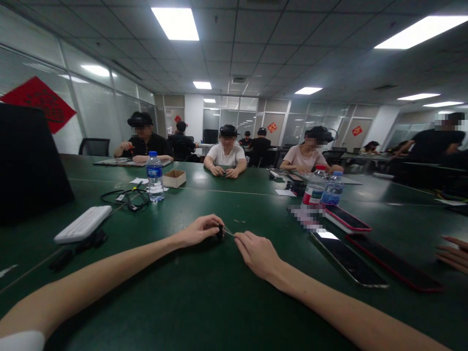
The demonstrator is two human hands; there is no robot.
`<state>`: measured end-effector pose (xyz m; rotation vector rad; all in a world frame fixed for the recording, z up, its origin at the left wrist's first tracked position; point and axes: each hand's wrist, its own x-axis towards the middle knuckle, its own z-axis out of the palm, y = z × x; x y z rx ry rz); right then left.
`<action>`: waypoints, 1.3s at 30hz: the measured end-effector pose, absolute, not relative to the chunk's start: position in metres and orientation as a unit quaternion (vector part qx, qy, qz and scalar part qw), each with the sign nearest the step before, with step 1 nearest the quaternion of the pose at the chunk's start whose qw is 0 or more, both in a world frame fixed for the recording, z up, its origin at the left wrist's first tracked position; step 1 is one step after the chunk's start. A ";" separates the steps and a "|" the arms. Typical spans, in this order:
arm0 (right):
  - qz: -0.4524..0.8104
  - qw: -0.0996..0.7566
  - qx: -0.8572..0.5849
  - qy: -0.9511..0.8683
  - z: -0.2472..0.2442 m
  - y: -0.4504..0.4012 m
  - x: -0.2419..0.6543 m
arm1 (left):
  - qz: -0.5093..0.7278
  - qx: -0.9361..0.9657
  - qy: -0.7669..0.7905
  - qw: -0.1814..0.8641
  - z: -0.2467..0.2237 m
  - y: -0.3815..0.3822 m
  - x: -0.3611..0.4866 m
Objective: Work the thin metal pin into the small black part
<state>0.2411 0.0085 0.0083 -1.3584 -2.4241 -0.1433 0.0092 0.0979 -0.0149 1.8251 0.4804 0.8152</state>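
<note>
My left hand [199, 230] is closed over the green table, with a small black piece [220, 232] pinched between thumb and fingers. It is too small for me to tell its kind. Facing it, my right hand [260, 254] is closed on a thin, pale, shiny tool [229, 231], perhaps metal. The tool's far end reaches the black piece; whether it touches or only overlaps it in view, I cannot tell. Both hands are low over the table, a short gap apart.
Left stand a water bottle [155, 178], a small wooden box [174, 179], black cables [127, 197] and a white power strip-like block [83, 224]. Right lie phones [351, 258] beside two bottles [314, 187]. Another person's hand [453, 253] is at the right edge. People sit opposite.
</note>
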 end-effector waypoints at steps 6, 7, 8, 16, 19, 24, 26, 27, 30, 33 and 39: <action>-0.030 0.183 -0.473 -0.861 0.010 0.007 0.242 | 0.306 0.774 0.225 0.507 -0.013 0.096 0.009; -0.030 0.186 -0.472 -0.861 0.010 0.007 0.242 | 0.299 0.777 0.232 0.503 -0.012 0.097 0.009; -0.031 0.190 -0.472 -0.860 0.011 0.006 0.242 | 0.293 0.780 0.236 0.500 -0.012 0.097 0.009; -0.022 0.200 -0.466 -0.861 0.011 0.007 0.241 | 0.282 0.797 0.241 0.477 -0.011 0.098 0.008; -0.018 0.209 -0.463 -0.861 0.011 0.007 0.241 | 0.286 0.802 0.246 0.463 -0.010 0.097 0.008; -0.034 0.195 -0.466 -0.862 0.011 0.006 0.241 | 0.299 0.795 0.267 0.456 -0.006 0.093 0.009; -0.049 0.184 -0.474 -0.859 0.011 0.006 0.240 | 0.304 0.788 0.276 0.458 -0.006 0.092 0.010; -0.052 0.182 -0.477 -0.859 0.011 0.006 0.240 | 0.308 0.784 0.280 0.461 -0.006 0.091 0.011; -0.040 0.181 -0.477 -0.859 0.011 0.006 0.240 | 0.321 0.771 0.288 0.467 -0.008 0.092 0.011; -0.033 0.180 -0.474 -0.861 0.010 0.007 0.240 | 0.321 0.765 0.298 0.472 -0.010 0.093 0.011; -0.042 0.172 -0.473 -0.863 0.012 0.003 0.240 | 0.303 0.771 0.310 0.465 -0.011 0.091 0.010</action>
